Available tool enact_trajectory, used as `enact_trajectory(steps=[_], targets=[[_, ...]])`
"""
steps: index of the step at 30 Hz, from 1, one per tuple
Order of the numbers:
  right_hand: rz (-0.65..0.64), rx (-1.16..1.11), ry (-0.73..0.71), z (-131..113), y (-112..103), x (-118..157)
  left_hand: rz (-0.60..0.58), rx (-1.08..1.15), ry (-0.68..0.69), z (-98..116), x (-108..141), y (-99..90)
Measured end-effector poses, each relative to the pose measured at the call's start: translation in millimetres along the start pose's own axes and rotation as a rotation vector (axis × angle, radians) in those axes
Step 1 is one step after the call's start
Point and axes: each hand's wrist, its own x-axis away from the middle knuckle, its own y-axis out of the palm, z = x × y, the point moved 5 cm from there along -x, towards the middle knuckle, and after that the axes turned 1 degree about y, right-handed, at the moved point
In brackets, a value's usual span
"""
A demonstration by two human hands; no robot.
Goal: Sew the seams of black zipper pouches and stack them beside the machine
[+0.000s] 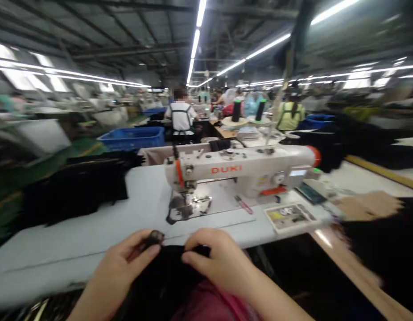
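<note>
A white sewing machine point(253, 165) stands on the pale table point(139, 209). In front of it, at the table's near edge, my left hand point(133, 261) pinches a small dark, bunched piece point(154, 238) between thumb and fingers. To its right, my right hand point(216, 256) is closed on the edge of black fabric point(175, 263), which hangs down between the hands over the lap. The image is a little blurred, so the piece in my left hand cannot be made out clearly. Pink-handled snips point(244, 205) lie beneath the machine arm.
Black fabric point(82, 187) is piled at the table's left edge. A picture card point(288, 217) and a dark phone-like object point(310, 192) lie on the right. Behind are a blue bin point(134, 137), thread cones point(236, 110) and seated people, one in a white shirt point(181, 117).
</note>
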Motion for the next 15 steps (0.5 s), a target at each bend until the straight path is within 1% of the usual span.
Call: enact_trajectory(steps=[1, 2, 4, 5, 8, 11, 15], targets=[[0.028, -0.005, 0.007, 2.6, -3.7, -2.4, -0.016, 0.056, -0.022, -1.2, 2.0, -4.1], [0.044, -0.003, -0.004, 4.3, -8.4, -4.2, -0.062, 0.136, -0.036, -0.7, 2.1, -3.1], [0.064, 0.01, -0.018, 5.9, -17.8, -6.0, -0.128, 0.269, -0.04, 3.6, -0.9, 3.2], [0.063, 0.02, -0.022, 5.3, -21.3, -6.3, -0.141, 0.31, -0.037, 6.0, -2.6, 6.3], [0.054, 0.047, -0.024, 1.3, -26.6, -7.1, -0.138, 0.358, -0.021, 10.3, -5.0, 10.6], [0.04, 0.067, -0.027, -1.0, -28.2, -9.0, -0.115, 0.35, 0.012, 11.8, -4.9, 8.1], [-0.007, 0.105, -0.037, 1.7, -26.9, -11.7, -0.078, 0.327, 0.043, 11.5, -7.0, 5.2]])
